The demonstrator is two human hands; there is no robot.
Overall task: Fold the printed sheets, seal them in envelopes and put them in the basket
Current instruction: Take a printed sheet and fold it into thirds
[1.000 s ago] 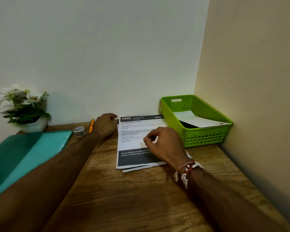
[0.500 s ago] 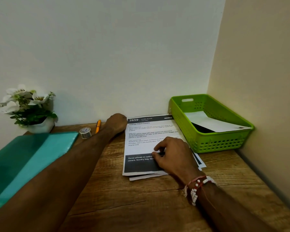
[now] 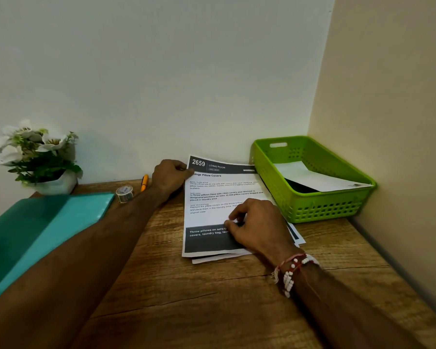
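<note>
Landmark: green basket, set in the far right corner of the wooden table
Printed sheets: stacked flat just left of the basket, right edge touching its base; lower sheets fanned out on the near side
Top sheet: header "2659 LIVING ROOM" at the end level with the basket's far wall; far left corner raised off the stack
Left hand: placed left of the basket, at the raised corner; fingers curled together round that corner and gripping it; thumb hidden
Right hand: rested on the top sheet, near the basket's near left corner; fingers curled, thumb and forefinger tips brought together on the paper; whether paper is pinched between them cannot be told
Bracelet: red and white beads, worn on the right wrist
Envelope: white, lying tilted inside the basket
Pen: orange, well left of the basket, just beyond the left hand
Tape roll: just left of the pen
Folder: teal, farthest from the basket
Flower pot: white, behind the folder, by the wall
</note>
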